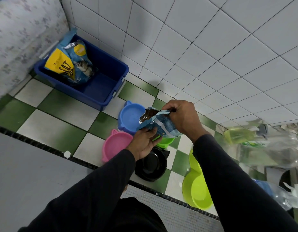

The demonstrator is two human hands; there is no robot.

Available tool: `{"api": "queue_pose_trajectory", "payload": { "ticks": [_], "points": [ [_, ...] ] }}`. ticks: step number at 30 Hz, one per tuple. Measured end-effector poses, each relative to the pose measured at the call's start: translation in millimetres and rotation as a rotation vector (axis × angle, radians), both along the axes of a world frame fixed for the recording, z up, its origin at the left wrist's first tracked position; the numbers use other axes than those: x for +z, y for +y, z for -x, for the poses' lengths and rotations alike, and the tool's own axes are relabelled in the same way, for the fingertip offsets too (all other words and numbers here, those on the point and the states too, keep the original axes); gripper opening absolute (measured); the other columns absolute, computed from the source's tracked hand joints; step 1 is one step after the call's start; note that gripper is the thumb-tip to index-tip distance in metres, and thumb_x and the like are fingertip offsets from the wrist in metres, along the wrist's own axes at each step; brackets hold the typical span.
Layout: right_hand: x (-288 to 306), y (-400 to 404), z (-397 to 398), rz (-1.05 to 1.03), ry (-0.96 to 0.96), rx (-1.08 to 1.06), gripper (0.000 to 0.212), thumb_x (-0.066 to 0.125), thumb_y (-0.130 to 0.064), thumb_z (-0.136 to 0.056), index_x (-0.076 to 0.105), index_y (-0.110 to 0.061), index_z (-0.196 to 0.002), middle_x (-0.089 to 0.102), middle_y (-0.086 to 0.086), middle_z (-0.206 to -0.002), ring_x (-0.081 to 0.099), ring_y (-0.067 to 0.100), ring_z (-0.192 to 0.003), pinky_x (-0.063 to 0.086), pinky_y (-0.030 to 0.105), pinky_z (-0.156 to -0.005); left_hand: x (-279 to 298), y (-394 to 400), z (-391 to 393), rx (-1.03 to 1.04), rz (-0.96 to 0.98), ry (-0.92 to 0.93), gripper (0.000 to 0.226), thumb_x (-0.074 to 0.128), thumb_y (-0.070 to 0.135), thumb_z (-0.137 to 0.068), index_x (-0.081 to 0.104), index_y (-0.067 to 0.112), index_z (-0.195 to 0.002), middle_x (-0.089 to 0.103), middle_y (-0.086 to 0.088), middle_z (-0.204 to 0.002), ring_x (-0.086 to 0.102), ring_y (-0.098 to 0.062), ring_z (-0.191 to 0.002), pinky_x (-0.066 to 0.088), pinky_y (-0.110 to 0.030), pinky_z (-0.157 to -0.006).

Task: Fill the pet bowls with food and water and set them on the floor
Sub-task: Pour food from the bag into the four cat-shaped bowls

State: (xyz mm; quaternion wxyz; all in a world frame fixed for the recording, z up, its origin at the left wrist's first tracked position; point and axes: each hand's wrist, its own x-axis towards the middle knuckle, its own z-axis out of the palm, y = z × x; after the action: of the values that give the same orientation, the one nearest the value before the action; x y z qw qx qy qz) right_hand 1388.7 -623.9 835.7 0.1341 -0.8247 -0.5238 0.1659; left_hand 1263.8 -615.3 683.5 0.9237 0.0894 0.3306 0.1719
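Gaping blue food pouch [159,122] shows brown kibble.

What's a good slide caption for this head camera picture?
Both hands, left hand and right hand, tip an open kibble bag toward the blue bowl.

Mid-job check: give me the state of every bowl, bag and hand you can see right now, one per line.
Small food bag: open, kibble visible, tilted toward the blue bowl.
Blue bowl: on the floor, empty.
Pink bowl: on the floor, empty.
Black bowl: on the floor, empty.
Green double bowl: on the floor, no food.
Large cat food bag: opened, in the blue bin.
Left hand: supports the bag's bottom.
Right hand: pinches the bag's top.
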Motion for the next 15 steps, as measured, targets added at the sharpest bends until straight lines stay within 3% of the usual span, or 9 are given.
{"api": "queue_pose_trajectory", "payload": {
  "ticks": [6, 10, 15],
  "points": [
    [-5.4, 0.8, 1.2, -0.016, -0.06, 0.045, 0.025, 0.065, 0.006, -0.081, 0.078, -0.014, -0.089, 0.075, -0.001, -0.087, 0.067, 0.021, -0.079, 0.052, 0.029, -0.074, 3.9, -2.6, 0.6, -0.013, 0.022, -0.001, 0.041, 0.053, 0.006, -0.104, 0.049, 0.01, -0.145, 0.062, -0.014, -0.143, 0.061, -0.031, -0.13, 0.052, -0.046, -0.105],
    [-9.4, 1.6, 0.6, -0.012, -0.07, 0.039, 0.024, 0.066, 0.005, -0.081, 0.078, -0.014, -0.089, 0.075, -0.001, -0.087, 0.065, 0.018, -0.077, 0.045, 0.023, -0.071, 4.0, -3.4, -2.1, -0.003, 0.039, 0.015, 0.045, 0.051, 0.006, -0.105, 0.045, 0.01, -0.149, 0.06, -0.015, -0.145, 0.058, -0.033, -0.132, 0.045, -0.05, -0.113],
    [-11.9, 4.1, 1.9, -0.007, -0.066, 0.033, 0.023, 0.066, 0.005, -0.082, 0.078, -0.013, -0.09, 0.076, 0.001, -0.087, 0.065, 0.018, -0.076, 0.05, 0.027, -0.072, 4.7, -4.9, -6.1, 0.0, 0.063, 0.064, 0.045, 0.049, 0.005, -0.106, 0.043, 0.008, -0.151, 0.056, -0.018, -0.149, 0.052, -0.036, -0.139, 0.04, -0.052, -0.117]
  ]
}}
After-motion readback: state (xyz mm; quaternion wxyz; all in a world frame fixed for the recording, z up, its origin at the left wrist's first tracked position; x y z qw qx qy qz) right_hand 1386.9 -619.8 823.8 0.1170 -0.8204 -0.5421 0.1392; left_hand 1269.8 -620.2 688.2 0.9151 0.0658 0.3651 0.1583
